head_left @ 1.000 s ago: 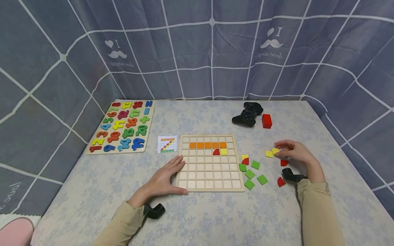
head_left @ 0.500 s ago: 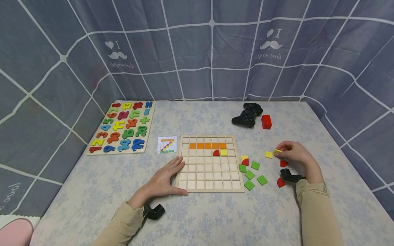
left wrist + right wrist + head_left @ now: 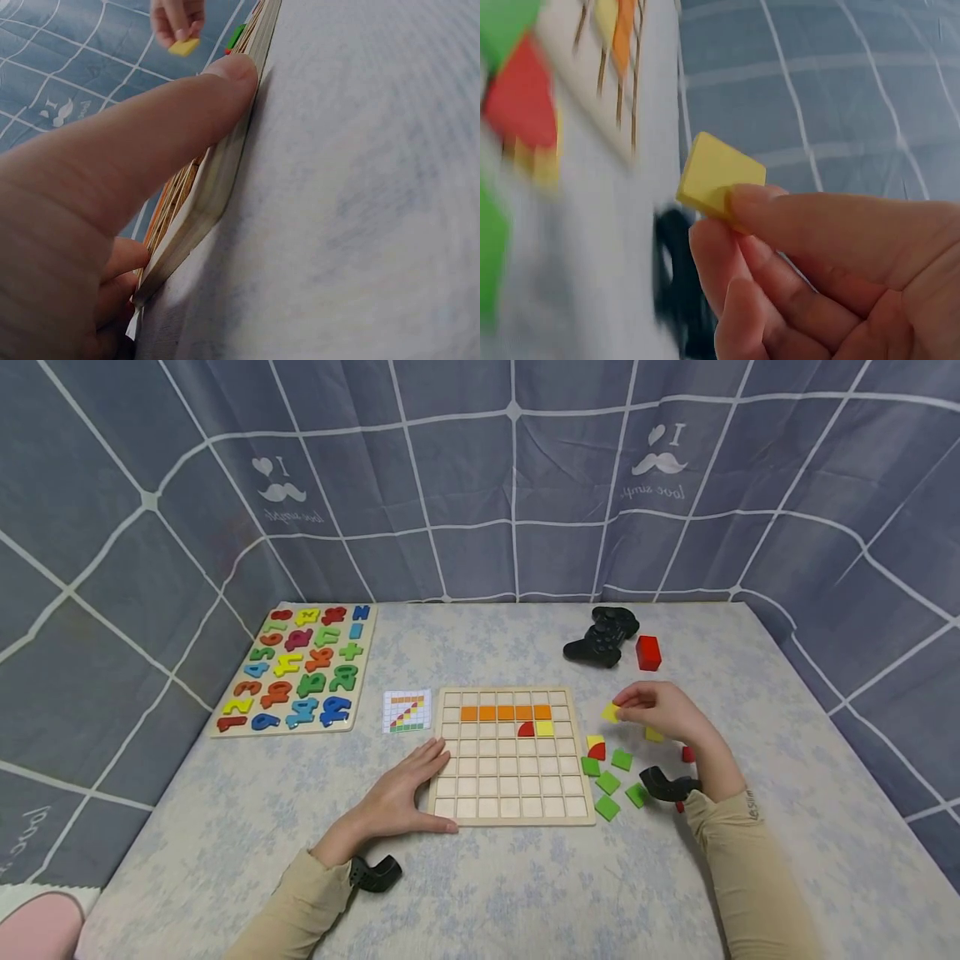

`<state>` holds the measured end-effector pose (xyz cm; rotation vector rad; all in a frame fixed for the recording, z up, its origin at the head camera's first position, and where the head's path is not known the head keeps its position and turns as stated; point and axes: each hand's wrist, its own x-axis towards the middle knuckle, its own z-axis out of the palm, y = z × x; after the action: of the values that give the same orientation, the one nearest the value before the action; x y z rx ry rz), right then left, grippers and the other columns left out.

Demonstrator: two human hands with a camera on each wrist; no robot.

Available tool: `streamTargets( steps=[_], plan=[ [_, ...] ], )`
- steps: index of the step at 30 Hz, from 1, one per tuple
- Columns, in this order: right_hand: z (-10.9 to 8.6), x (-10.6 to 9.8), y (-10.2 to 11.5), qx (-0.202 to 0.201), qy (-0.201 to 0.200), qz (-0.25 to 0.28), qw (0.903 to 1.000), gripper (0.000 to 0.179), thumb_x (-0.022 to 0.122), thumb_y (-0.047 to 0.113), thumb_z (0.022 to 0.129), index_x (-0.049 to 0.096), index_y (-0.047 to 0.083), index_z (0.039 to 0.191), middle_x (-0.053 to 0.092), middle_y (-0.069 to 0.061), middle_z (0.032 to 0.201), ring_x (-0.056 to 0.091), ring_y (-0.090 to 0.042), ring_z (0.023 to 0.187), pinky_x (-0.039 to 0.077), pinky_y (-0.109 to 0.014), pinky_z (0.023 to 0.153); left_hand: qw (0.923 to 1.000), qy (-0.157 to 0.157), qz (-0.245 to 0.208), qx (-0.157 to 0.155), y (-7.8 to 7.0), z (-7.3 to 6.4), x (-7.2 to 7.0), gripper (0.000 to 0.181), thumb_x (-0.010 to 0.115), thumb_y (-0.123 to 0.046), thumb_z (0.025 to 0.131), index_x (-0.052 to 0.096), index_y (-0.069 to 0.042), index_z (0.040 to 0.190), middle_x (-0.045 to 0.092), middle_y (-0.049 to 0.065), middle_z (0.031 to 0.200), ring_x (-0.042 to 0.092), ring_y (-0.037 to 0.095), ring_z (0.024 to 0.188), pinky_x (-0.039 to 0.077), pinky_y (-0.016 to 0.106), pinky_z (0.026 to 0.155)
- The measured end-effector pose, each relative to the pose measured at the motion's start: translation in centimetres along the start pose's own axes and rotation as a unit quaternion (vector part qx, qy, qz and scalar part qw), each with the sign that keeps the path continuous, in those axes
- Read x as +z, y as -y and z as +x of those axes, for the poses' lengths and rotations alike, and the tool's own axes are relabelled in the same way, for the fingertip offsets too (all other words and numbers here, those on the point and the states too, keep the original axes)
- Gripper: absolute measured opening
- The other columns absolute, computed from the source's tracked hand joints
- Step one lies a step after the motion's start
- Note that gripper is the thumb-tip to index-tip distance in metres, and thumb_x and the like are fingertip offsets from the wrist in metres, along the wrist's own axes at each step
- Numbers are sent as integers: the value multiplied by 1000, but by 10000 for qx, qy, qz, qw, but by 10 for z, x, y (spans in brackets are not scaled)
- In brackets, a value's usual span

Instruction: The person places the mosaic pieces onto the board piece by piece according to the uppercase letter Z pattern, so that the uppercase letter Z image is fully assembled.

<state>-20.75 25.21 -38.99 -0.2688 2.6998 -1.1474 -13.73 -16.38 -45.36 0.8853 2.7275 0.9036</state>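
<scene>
My right hand pinches a yellow square tile between thumb and fingers, raised to the right of the wooden grid board. On that board lie a row of several orange tiles, with a red quarter-round tile and a yellow tile below it. My left hand rests at the board's lower left corner, fingers straight along the left side; its thumb lies on the front edge.
Several green tiles lie right of the board beside a red and yellow tile. Another yellow tile is partly behind the right hand. A pattern card, number puzzle, game controller and red block surround the board.
My right hand has lifted the yellow tile from the table and carried it leftward, towards the board. The left hand stays in place.
</scene>
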Motion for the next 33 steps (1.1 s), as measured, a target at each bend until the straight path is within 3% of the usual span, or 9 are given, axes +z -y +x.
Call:
streamTargets(
  steps=[9, 16, 26, 33],
  plan=[
    [23, 46, 42, -708, 795, 299, 9939, 18, 69, 12, 86, 68, -1, 98, 67, -8, 91, 58, -20, 80, 49, -32, 74, 10000, 4, -2, -19, -1, 0, -1, 106, 76, -60, 66, 34, -3, 145, 20, 10, 154, 14, 25, 142, 25, 50, 110],
    [34, 73, 57, -786, 1247, 180, 9889, 13, 66, 10, 87, 71, 4, 98, 68, -6, 95, 60, -17, 81, 50, -33, 76, 10000, -6, 22, 15, 0, 0, 0, 106, 75, -60, 67, 34, -3, 145, 19, 10, 155, 14, 25, 142, 25, 51, 109],
    [35, 96, 63, -604, 968, -617, 9916, 9, 67, 9, 86, 75, 10, 89, 68, -2, 93, 57, -17, 81, 48, -32, 72, 10000, -3, 38, 51, 1, 1, 0, 105, 75, -60, 67, 34, -3, 145, 20, 11, 154, 15, 26, 142, 25, 50, 110],
    [34, 88, 62, -647, 815, -674, 9923, 10, 72, 12, 82, 73, 13, 91, 62, 0, 84, 54, -17, 77, 46, -33, 70, 10000, -28, 67, 51, 1, 0, 0, 105, 75, -61, 67, 35, -3, 145, 20, 11, 154, 15, 25, 142, 25, 50, 110]
  ],
)
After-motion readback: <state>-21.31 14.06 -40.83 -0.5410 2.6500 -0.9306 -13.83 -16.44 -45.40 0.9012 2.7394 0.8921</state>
